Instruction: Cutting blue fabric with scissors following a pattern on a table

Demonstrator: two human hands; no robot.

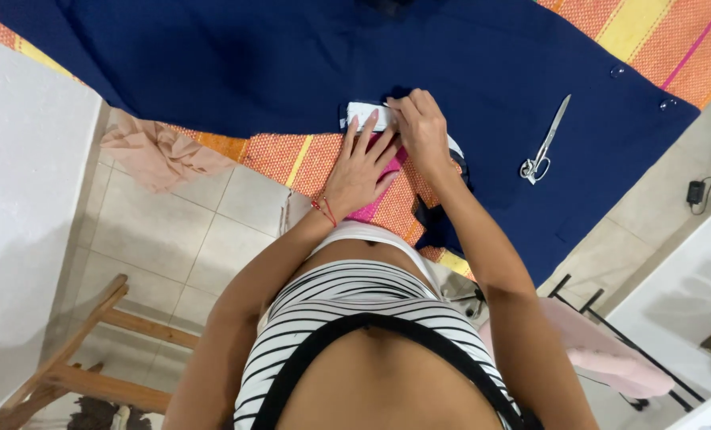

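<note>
A large navy blue cloth [291, 64] lies spread over an orange, yellow and pink striped mat [658, 36]. At the cloth's near edge sits a small white strip of fabric [367, 114]. My left hand [361, 163] lies flat with fingers spread, pressing down on the white strip and the mat below it. My right hand [421, 127] has its fingers curled and pinches the right end of the white strip and the navy edge beside it. A red string bracelet circles my left wrist.
Silver scissors [545, 143] lie on the navy cloth to the right. A crumpled beige cloth [156, 151] sits on the tiled floor at left. A wooden frame [76, 350] stands lower left. A black rack with pink cloth [610, 350] and a charger cable [702, 191] are at right.
</note>
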